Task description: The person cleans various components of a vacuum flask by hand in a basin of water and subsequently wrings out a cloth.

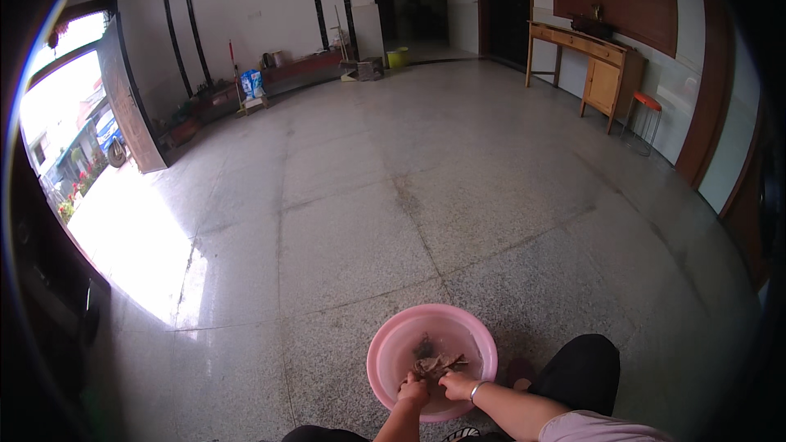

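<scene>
A pink plastic basin (382,344) stands on the speckled floor in front of me, with water in it. Over the water, a crumpled brown cloth (437,364) lies between my two hands. My left hand (413,389) grips the cloth's left end. At the cloth's lower right, my right hand (455,384) has its fingers curled against it, with a silver bangle on the wrist. A dark patch (424,345) shows in the basin just beyond the cloth; what it is cannot be told.
My knee (580,368) in dark trousers is right of the basin. Farther off are a wooden desk (602,83), an orange-topped stool (647,101), a yellow-green bucket (398,58) and a blue-and-white bag (252,84). A door (126,98) stands ajar at left.
</scene>
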`<state>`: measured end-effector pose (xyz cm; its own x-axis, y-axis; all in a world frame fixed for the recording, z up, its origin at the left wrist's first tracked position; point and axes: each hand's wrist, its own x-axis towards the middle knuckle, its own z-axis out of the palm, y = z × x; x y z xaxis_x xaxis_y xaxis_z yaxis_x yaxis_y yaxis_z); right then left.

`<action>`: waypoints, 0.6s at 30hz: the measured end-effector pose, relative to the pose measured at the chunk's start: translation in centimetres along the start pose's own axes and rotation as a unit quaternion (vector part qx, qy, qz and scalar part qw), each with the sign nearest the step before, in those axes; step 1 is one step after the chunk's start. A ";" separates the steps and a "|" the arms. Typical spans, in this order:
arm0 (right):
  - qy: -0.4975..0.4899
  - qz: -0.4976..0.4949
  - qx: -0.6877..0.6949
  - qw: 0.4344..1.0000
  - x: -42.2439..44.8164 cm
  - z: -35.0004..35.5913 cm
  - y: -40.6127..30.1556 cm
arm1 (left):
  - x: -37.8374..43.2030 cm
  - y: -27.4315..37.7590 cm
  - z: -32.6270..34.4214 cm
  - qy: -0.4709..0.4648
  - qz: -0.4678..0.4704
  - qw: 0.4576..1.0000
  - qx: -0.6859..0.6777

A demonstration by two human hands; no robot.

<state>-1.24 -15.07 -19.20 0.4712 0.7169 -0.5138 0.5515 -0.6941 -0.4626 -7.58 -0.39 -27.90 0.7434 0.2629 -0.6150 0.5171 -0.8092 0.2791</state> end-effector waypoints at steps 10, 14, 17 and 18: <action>0.187 0.089 0.262 0.943 2.4 1.6 3.9 | -3.1 5.3 -7.4 0.016 0.062 0.986 -0.151; 0.202 0.117 0.372 0.898 3.5 3.5 9.3 | -0.9 8.2 -6.6 -0.003 0.045 0.877 -0.479; 0.209 0.107 0.496 0.836 3.0 3.3 8.5 | -5.6 10.4 -11.3 -0.079 0.044 0.749 -0.656; 0.175 0.154 0.582 0.779 2.9 2.7 8.0 | -6.0 10.3 -11.9 -0.104 0.061 0.711 -0.693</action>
<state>2.66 -18.78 -26.35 0.7292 0.3362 -0.5960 -0.5268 -0.2801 -0.8025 -1.69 -4.09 -12.53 0.8148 0.0343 -0.5787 0.4823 0.5137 0.7096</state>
